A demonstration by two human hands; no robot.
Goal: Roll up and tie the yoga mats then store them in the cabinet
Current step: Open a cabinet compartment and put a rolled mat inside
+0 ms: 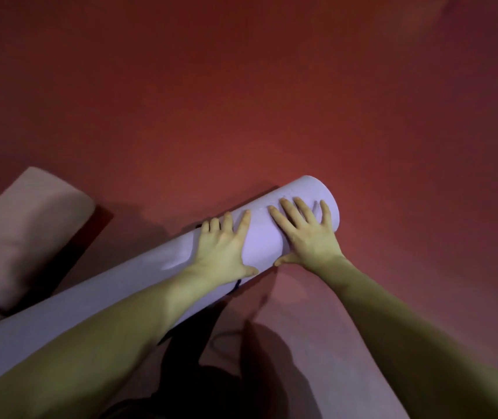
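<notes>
A rolled-up lilac yoga mat (139, 276) lies on the red floor, running from the lower left up to its right end near the middle of the view. My left hand (222, 247) lies flat on top of the roll with fingers spread. Beside it, my right hand (308, 229) presses on the roll near its right end, fingers straight and thumb at the roll's near edge. A dark cord (235, 287) shows under the roll just below my left wrist; its run is mostly hidden by my arm.
A pink rolled or folded mat (24, 237) with a dark band lies at the left, touching the lilac roll's far side. The red floor (272, 101) stretches away ahead. Dark shadow covers the floor between my forearms.
</notes>
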